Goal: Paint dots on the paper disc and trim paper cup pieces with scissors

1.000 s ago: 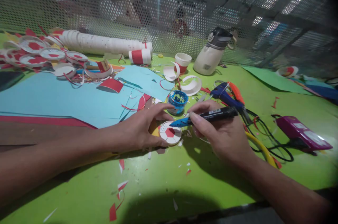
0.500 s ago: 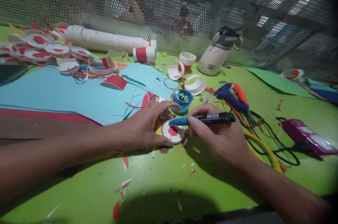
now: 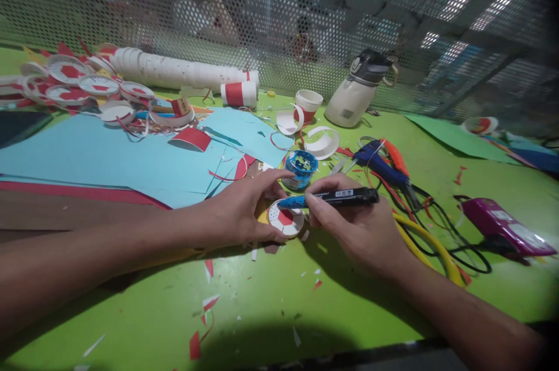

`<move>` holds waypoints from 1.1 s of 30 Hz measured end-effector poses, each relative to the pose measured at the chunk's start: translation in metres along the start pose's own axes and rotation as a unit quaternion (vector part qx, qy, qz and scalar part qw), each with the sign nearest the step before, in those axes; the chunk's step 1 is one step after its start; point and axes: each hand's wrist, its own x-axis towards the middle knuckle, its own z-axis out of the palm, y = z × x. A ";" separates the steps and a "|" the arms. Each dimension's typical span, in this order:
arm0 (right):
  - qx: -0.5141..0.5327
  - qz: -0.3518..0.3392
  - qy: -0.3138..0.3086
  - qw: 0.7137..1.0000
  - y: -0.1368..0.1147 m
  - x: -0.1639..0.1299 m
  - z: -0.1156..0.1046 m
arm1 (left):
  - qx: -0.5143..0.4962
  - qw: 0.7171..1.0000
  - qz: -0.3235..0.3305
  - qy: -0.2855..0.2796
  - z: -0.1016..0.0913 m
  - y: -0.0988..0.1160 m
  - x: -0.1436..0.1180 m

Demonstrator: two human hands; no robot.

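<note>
Between the thumb and fingers of my left hand [image 3: 248, 205] is a small white paper disc [image 3: 292, 229] with a red hexagon in its middle and dots on its left part. My right hand [image 3: 353, 231] grips a black marker pen [image 3: 345, 197] with a blue front end. The pen's tip is over the upper part of the disc; whether it touches, I cannot tell. Just behind the disc stands a small blue tape roll or tub [image 3: 300, 170], close to my left fingertips.
Light blue paper sheets [image 3: 109, 155] spread at left, with decorated discs [image 3: 70, 71] piled behind. Stacked paper cups [image 3: 174, 71] lie at the back. A bottle [image 3: 351, 94], a blue glue gun [image 3: 379, 161] with cables, and a purple device [image 3: 502, 225] are at right. Paper scraps [image 3: 209, 301] litter the green table.
The marker and my right hand have shifted slightly left across the disc. My left hand keeps its hold in the same place. The camera view has moved a little.
</note>
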 end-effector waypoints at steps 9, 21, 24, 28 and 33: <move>-0.017 -0.008 0.003 1.000 -0.002 0.000 0.000 | 0.005 1.000 0.020 0.005 0.001 -0.003 0.000; -0.023 -0.019 0.006 1.000 -0.003 0.001 0.001 | -0.022 1.000 0.009 0.005 0.003 -0.003 -0.001; -0.023 -0.022 0.001 1.000 -0.003 0.001 0.001 | -0.017 1.000 0.009 0.003 0.002 -0.004 -0.001; -0.027 -0.019 -0.006 0.999 -0.004 0.001 0.000 | 0.003 1.000 0.021 0.018 0.002 -0.003 -0.001; -0.043 -0.034 -0.021 0.998 -0.005 0.000 -0.001 | 0.003 1.000 0.019 0.019 0.002 -0.001 0.000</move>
